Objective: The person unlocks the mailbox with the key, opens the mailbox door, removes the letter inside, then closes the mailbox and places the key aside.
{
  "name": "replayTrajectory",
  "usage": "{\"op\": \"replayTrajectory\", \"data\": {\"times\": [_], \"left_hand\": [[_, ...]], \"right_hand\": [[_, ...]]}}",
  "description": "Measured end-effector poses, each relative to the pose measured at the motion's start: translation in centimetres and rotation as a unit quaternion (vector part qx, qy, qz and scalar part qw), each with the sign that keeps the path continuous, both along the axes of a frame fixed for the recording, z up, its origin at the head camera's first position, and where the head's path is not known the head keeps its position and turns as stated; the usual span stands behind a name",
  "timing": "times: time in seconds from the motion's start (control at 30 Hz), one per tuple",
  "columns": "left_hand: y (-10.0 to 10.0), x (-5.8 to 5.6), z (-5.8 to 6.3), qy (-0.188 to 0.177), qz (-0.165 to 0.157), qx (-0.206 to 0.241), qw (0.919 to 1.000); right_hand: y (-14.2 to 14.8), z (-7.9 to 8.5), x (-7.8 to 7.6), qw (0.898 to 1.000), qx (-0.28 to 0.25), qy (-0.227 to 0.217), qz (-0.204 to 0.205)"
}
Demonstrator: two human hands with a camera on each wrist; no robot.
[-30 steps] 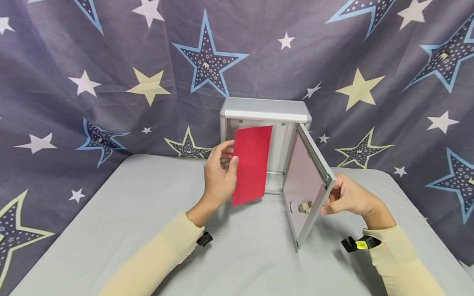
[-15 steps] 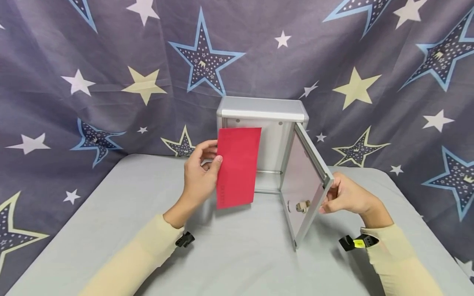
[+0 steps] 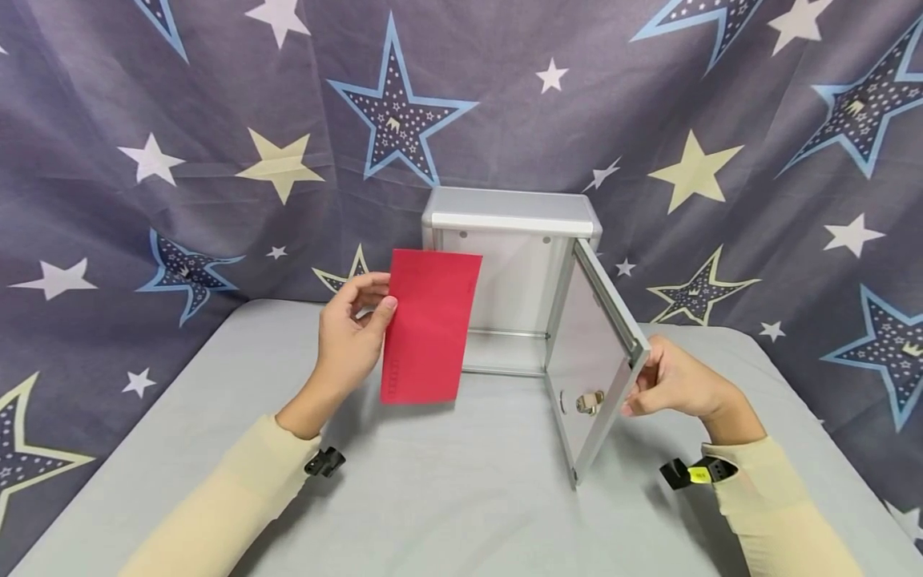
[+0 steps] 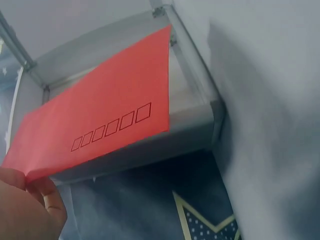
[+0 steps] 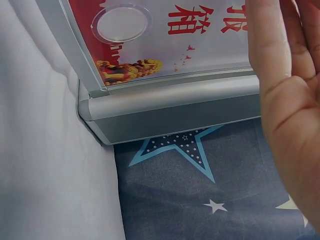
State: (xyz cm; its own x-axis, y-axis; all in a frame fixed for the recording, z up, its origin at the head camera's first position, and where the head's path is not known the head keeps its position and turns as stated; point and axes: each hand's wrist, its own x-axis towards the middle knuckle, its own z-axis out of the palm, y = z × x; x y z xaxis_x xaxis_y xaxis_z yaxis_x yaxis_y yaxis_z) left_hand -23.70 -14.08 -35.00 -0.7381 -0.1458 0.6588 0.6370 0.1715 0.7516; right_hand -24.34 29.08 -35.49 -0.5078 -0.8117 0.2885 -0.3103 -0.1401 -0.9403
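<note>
My left hand (image 3: 349, 340) pinches a red envelope (image 3: 433, 328) by its left edge and holds it above the table, in front and to the left of a silver metal mailbox (image 3: 512, 204). A row of small printed boxes shows on the envelope (image 4: 100, 110) in the left wrist view. The mailbox door (image 3: 587, 344) stands swung out to the right, with a lock on its inner face. My right hand (image 3: 681, 385) grips this door's free edge. In the right wrist view, the door's printed front (image 5: 200, 50) bears red characters. The envelope hides the mailbox's lower left part.
A pale grey cloth covers the table (image 3: 490, 497). Behind it hangs a dark curtain (image 3: 497, 144) patterned with stars, close to the back of the mailbox. A small black device sits at each sleeve cuff.
My left hand has carried the envelope out of the mailbox opening to the left, baring more of the inside. My right hand and the door hold nearly the same place.
</note>
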Motion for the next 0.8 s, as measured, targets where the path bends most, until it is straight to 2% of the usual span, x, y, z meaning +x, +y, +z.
{"op": "replayTrajectory", "data": {"times": [0.23, 0.37, 0.6, 0.8], "left_hand": [[-2.6, -0.3, 0.5, -0.006, 0.027, 0.015, 0.9995], [-4.2, -0.4, 0.5, -0.021, 0.035, 0.041, 0.9983], [-6.9, -0.8, -0.5, -0.066, -0.004, 0.109, 0.9918], [-8.5, -1.7, -1.2, -0.097, -0.034, 0.127, 0.9866]], "right_hand": [[0.0, 0.0, 0.0, 1.0, -0.004, -0.006, 0.008], [0.0, 0.1, 0.0, 1.0, -0.007, -0.015, 0.01], [0.0, 0.0, -0.1, 1.0, -0.008, -0.019, 0.013], [0.0, 0.1, 0.1, 1.0, -0.009, -0.023, 0.012]]}}
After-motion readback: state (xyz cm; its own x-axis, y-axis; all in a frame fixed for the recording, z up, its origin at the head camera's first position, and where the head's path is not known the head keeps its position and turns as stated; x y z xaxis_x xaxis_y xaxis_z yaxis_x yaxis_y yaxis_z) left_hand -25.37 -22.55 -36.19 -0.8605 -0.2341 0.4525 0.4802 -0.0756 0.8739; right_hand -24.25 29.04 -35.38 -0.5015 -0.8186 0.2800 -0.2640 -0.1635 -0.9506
